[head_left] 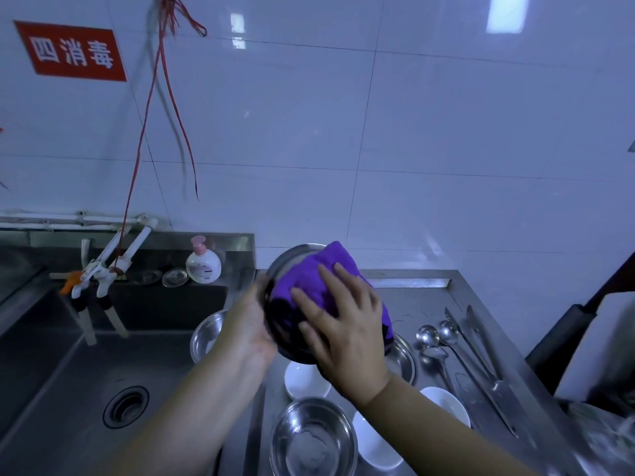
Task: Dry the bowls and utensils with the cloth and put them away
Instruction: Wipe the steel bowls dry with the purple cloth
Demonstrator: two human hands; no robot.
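Holding a steel bowl (295, 262) tilted at frame centre, above the counter (426, 297): left hand (247, 324) gripping its left rim, fingers curled. Pressing a purple cloth (319, 280) into the bowl with the right hand (343, 331), fingers spread flat. Lying at right: ladles (433, 338), tongs (481, 341).

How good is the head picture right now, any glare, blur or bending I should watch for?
Head view: dim with a blue cast; bright glare patches on the wall tiles; tile lines and the counter bend from the wide lens; the lower right corner is smeared with blur; the cloth, the bowl and both hands, left hand and right hand, are fairly sharp.
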